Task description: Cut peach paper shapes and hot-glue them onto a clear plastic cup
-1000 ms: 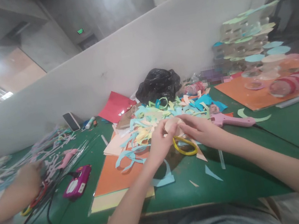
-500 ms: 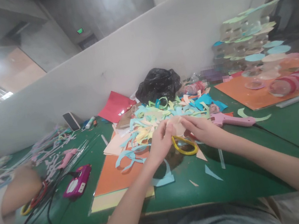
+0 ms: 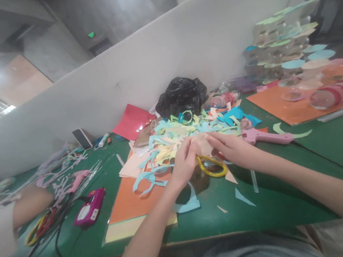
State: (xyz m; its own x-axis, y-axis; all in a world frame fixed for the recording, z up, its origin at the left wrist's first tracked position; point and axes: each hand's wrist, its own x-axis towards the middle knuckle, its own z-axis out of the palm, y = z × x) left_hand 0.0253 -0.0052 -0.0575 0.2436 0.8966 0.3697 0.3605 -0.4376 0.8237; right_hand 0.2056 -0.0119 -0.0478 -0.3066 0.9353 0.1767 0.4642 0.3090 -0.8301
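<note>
Peach paper disc [image 3: 202,144] tilted toward camera; left hand [image 3: 183,166], right hand [image 3: 233,149] fingers pinch its opposite edges.

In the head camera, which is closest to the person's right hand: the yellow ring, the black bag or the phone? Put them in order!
1. Yellow ring, just below-left of the right hand, by its fingers.
2. Black bag, behind the hand, near the wall.
3. Phone, far to the left, leaning on the wall.
</note>
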